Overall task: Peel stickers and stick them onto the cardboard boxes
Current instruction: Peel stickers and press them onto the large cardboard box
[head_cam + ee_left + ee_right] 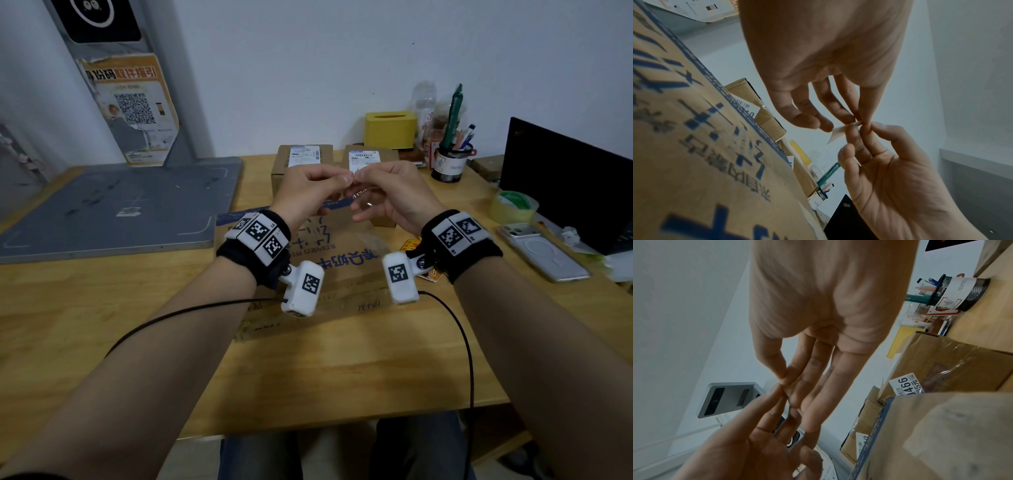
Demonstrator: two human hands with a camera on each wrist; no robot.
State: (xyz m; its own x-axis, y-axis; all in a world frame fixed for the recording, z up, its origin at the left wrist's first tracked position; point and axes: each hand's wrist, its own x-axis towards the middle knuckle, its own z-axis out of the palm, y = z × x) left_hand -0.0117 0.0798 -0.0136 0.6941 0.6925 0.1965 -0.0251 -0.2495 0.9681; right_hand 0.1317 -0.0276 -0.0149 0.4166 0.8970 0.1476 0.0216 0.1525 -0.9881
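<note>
A flat cardboard [308, 274] with blue Chinese print lies nearest on the table [102, 308]. Above it, the left hand [305, 192] and right hand [387, 192] meet, and both pinch one small pale sticker [835, 134] at the fingertips, the other fingers loosely curled. Behind stand two boxes [305, 164] with white labels; one tag reads "466". At the far right, a black laptop [846, 216] reads "ThinkPad".

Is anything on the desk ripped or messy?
Yes. The orange poster on the grey stand behind the desk has torn, peeling edges. The flattened cardboard on the desk lies crooked, with wrinkled tape.
</note>
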